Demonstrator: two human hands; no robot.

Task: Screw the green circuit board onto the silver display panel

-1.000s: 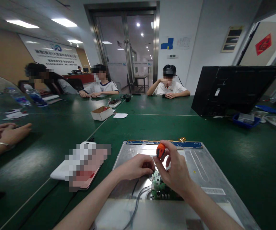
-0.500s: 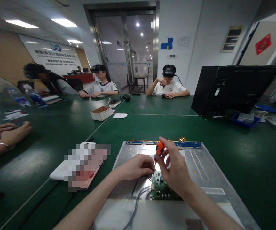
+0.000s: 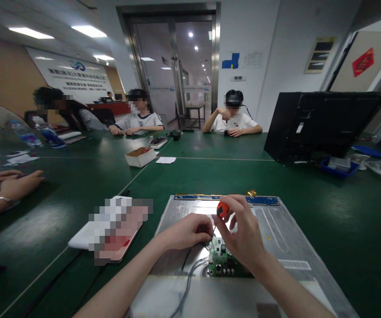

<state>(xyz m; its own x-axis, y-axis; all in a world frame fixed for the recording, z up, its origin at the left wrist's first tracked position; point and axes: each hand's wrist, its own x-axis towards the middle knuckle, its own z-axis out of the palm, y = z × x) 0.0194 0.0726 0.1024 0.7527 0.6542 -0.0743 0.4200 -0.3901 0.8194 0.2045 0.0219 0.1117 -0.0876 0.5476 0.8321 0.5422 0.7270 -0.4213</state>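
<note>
In front of me lies a flat metal display panel (image 3: 269, 229) with a blue strip board (image 3: 266, 200) along its far edge. A green circuit board (image 3: 223, 260) is on it, partly covered by my right hand. My right hand (image 3: 243, 229) grips a screwdriver (image 3: 222, 209) by its orange and black handle, the thin shaft slanting down to the board's upper left corner. Beside the shaft, my left hand (image 3: 193, 230) has its fingers pinched together close to that corner; what they hold, if anything, is hidden. Grey cables (image 3: 190, 278) run from the board's left side toward me.
Left of the panel lie a white object and a pink phone-like thing (image 3: 124, 240), partly blurred out. Farther off stand a small cardboard box (image 3: 140, 157) and a black monitor (image 3: 322, 126). Another person's hands (image 3: 18, 185) rest at the left. Other people sit across the green table (image 3: 190, 176).
My right hand's fingers have bent lower and shifted around the screwdriver handle, which has turned and tilted slightly right. My left hand stays almost still.
</note>
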